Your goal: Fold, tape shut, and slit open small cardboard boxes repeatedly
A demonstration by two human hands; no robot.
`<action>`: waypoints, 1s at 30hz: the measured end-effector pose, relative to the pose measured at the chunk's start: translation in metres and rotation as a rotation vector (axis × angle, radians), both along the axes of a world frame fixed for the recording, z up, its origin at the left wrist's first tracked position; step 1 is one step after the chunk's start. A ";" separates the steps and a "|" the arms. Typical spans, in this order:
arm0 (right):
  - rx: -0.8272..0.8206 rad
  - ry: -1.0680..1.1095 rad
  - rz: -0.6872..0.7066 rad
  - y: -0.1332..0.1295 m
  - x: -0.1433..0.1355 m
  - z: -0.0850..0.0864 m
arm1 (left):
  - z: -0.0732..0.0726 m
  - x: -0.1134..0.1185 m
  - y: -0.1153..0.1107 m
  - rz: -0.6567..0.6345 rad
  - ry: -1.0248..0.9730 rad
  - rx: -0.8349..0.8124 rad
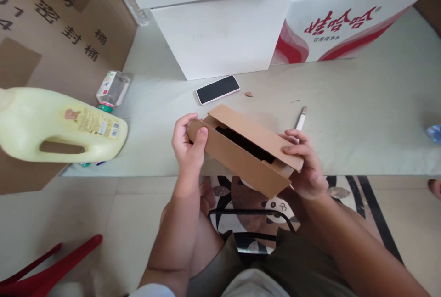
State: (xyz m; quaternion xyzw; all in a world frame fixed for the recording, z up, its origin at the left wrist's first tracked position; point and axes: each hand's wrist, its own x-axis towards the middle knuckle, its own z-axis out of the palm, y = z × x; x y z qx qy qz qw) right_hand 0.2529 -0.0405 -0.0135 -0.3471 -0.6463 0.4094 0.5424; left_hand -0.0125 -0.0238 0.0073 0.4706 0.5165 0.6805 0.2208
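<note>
Between my two hands is a small brown cardboard box [241, 161], held tilted over the front edge of the table. Its two long flaps stand partly raised, with a dark gap between them; the inside is too dark to make out. My left hand [189, 143] grips the box's left end, thumb on the near flap and fingers behind. Around the right end, my right hand [306, 164] has its fingers on the far flap, and its palm is partly hidden. Just beyond that hand lies a small knife-like tool with a white handle [301, 121].
A phone [217, 90] lies in front of white cartons [223, 35]. At left are a pale yellow jug [93, 127], a clear bottle with a green cap [113, 89] and a large brown carton [69, 21]. A red-printed carton [341, 26] stands at back right.
</note>
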 end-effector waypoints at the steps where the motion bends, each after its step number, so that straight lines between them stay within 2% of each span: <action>1: -0.004 -0.011 -0.022 0.000 0.001 -0.003 | 0.000 -0.001 0.002 -0.008 0.029 -0.001; 4: -0.006 -0.121 -0.131 -0.002 0.001 -0.007 | 0.002 -0.006 0.005 -0.035 0.171 0.012; 10: 0.013 -0.151 -0.177 -0.004 -0.002 -0.006 | 0.009 -0.013 0.000 -0.131 0.370 -0.053; 15: 0.186 -0.023 -0.153 0.004 -0.007 -0.015 | 0.004 -0.013 0.000 -0.103 0.446 0.005; 20: 0.174 0.048 -0.160 0.002 -0.011 -0.012 | 0.002 -0.015 0.002 -0.079 0.441 0.017; 25: 0.125 0.098 -0.206 -0.001 -0.012 -0.007 | 0.005 -0.025 0.003 -0.070 0.311 -0.024; 28: 0.006 0.109 -0.239 0.003 -0.011 -0.014 | 0.003 -0.033 0.004 0.013 0.217 -0.056; 30: -0.113 0.037 -0.188 0.004 -0.010 -0.020 | 0.001 -0.038 0.005 0.050 0.182 -0.067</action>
